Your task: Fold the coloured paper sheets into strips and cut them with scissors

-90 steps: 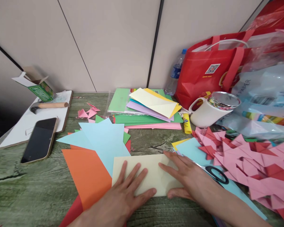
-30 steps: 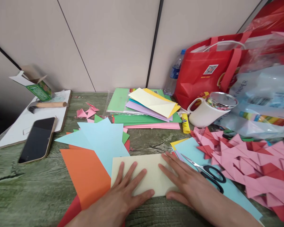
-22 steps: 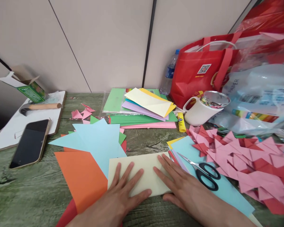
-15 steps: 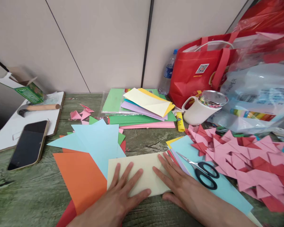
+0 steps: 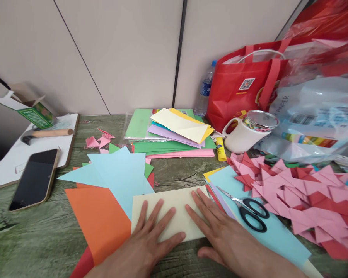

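Observation:
A folded cream paper lies flat near the front edge of the green table. My left hand lies spread on its left half, fingers flat and apart. My right hand presses flat on its right end, fingers stretched out, thumb off the paper on the table. Neither hand grips anything. Black-handled scissors lie just right of my right hand on a light blue sheet.
Orange and light blue sheets fan out to the left. A stack of coloured paper, glue stick, white mug, red bag and water bottle stand behind. Folded pink pieces pile right. Phone and clipboard lie left.
Both hands stay flat on the cream paper; the right hand has slid slightly left along it. The scissors beside it have become fully uncovered. The view has shifted a little.

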Demonstrator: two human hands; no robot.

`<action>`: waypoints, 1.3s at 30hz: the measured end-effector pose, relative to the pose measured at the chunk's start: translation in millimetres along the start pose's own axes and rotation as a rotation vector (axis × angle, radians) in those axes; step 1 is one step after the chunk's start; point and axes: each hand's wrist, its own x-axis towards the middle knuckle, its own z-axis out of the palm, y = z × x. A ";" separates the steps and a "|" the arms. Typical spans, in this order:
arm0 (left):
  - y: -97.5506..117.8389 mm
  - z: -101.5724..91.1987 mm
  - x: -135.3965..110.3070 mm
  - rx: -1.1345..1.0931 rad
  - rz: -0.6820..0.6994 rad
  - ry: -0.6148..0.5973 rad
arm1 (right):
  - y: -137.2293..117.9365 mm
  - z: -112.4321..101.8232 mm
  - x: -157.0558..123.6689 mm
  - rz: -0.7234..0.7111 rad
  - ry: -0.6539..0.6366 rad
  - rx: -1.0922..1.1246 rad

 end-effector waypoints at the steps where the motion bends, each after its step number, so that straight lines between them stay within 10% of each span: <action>1: -0.3 1.5 -0.3 0.003 0.001 -0.005 | -1.3 0.9 -0.6 0.002 -0.006 0.018; 21: 4.6 -20.4 4.9 0.073 -0.004 0.032 | 8.8 6.4 1.6 0.057 0.021 0.087; 31: 5.0 -22.6 4.7 0.117 -0.010 0.048 | 58.0 -35.7 41.0 0.253 -0.263 0.516; 39: 6.3 -20.9 5.8 0.096 -0.019 0.004 | 69.3 -30.4 51.1 0.269 -0.334 0.584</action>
